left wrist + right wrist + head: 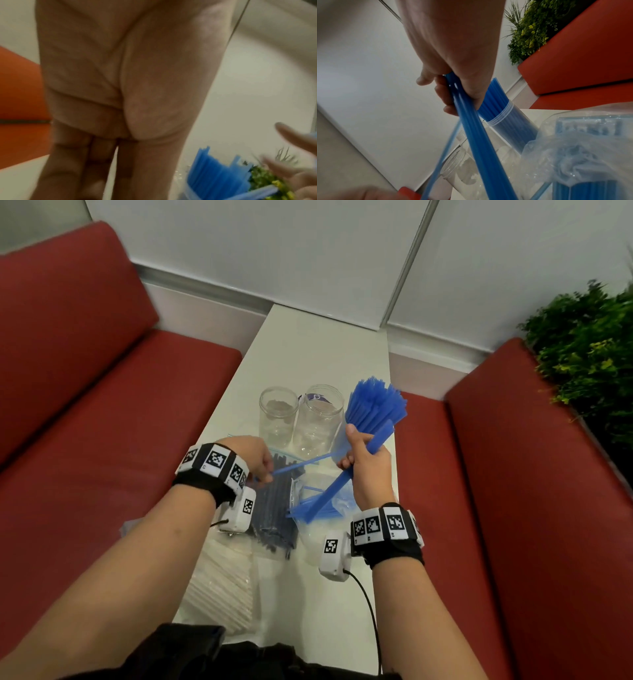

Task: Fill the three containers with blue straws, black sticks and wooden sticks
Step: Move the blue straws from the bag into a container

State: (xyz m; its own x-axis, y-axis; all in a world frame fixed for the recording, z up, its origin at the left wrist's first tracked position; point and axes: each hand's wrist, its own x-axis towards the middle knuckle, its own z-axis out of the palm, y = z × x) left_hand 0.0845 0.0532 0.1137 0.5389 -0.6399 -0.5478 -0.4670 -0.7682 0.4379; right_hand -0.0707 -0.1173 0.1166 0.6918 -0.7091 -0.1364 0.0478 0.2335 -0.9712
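My right hand [359, 460] grips a bundle of blue straws [342, 477] tilted up to the right, its lower end over a clear plastic bag [318, 529]. In the right wrist view the fingers [443, 94] wrap round that bundle [471, 128]. My left hand [262, 470] pinches the near end of a single blue straw [308, 462] that reaches across to the right hand. Behind the right hand a jar holds several upright blue straws [376, 402], also visible as the filled jar [506, 120]. Two clear jars [278, 412] [320, 419] stand beside it with nothing in them.
A bag of black sticks [277, 515] lies under my left wrist, and a bag of pale sticks [222, 587] lies nearer me on the narrow white table [315, 350]. Red sofa cushions [102, 392] flank the table. A green plant [589, 354] stands at the right.
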